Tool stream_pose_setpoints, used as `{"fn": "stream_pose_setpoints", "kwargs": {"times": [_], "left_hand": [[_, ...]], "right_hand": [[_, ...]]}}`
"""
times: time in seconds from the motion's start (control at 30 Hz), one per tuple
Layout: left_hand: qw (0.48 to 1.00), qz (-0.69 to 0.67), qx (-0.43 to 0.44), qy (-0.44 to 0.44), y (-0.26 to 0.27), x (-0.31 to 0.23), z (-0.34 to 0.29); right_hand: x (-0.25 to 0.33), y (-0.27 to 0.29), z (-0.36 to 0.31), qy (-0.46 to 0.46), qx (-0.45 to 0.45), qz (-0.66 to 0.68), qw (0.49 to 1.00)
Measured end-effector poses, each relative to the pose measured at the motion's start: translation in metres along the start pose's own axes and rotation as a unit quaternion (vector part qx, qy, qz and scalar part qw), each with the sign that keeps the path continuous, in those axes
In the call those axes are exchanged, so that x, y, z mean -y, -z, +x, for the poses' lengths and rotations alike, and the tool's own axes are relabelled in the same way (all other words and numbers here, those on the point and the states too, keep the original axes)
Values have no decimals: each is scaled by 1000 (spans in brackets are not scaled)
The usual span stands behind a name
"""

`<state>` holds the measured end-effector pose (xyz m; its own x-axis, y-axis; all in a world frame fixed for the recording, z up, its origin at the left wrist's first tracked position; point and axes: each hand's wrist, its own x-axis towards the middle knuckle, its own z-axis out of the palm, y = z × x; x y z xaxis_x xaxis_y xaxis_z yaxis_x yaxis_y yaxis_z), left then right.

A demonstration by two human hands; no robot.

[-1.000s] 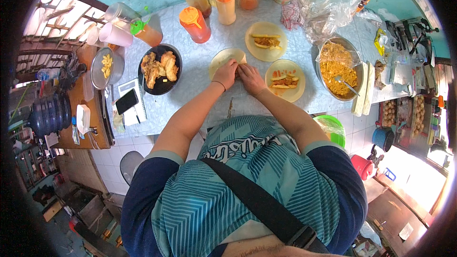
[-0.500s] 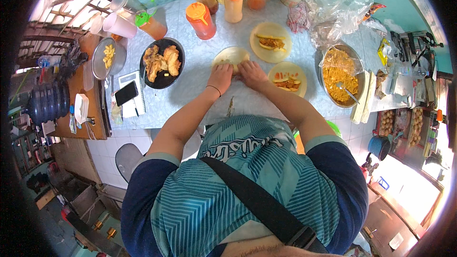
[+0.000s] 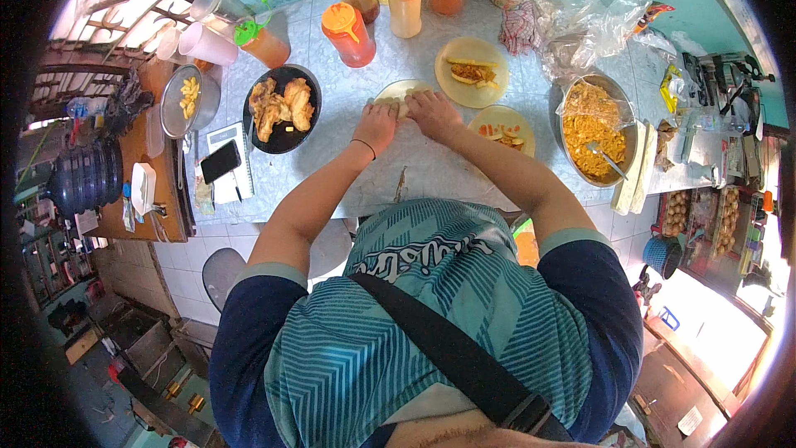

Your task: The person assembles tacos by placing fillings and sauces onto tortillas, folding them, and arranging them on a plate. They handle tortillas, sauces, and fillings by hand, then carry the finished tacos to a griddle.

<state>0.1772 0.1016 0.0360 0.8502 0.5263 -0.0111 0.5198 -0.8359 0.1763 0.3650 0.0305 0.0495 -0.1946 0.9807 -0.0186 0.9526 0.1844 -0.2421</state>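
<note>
At the middle of the table (image 3: 336,87), a pale round wrapper (image 3: 404,90) lay flat beyond both hands. The left hand (image 3: 377,123) and right hand (image 3: 435,114) met it side by side, fingers bent over its near edge; whether they pinched it I could not tell. Just right lay two filled wraps, one farther off (image 3: 473,98), one partly behind the right forearm. A black pan (image 3: 286,141) of fried pieces stood left; a metal bowl (image 3: 628,145) stood right.

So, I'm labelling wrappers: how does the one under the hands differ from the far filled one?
The handled wrapper is partly hidden by the left hand and right hand; the far wrapper lies untouched. The handled wrapper shows no filling; the far wrapper's is exposed. Both are pale, on the table.
</note>
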Motion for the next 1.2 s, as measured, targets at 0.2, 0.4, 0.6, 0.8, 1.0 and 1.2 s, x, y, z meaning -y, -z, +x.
{"fn": "stream_pose_setpoints", "kwargs": {"times": [0.2,0.4,0.6,0.8,1.0,1.2], "left_hand": [[999,7,34,-1,2,0,-2],[998,-49,12,32,0,-14,-18],[993,-95,-12,66,-1,-12,-28],[992,-78,39,96,1,-13,-23],[985,-119,9,125,6,-14,-19],[959,-216,-111,144,1,-5,-10]], "right_hand": [[13,-14,-10,55,-71,-83,993],[3,-13,-11,85,-29,-40,995],[10,-12,-18,64,7,-48,997],[6,-24,-31,105,-78,-52,990],[-4,-31,-22,100,-24,14,995],[-18,-32,-24,150,-112,3,982]]}}
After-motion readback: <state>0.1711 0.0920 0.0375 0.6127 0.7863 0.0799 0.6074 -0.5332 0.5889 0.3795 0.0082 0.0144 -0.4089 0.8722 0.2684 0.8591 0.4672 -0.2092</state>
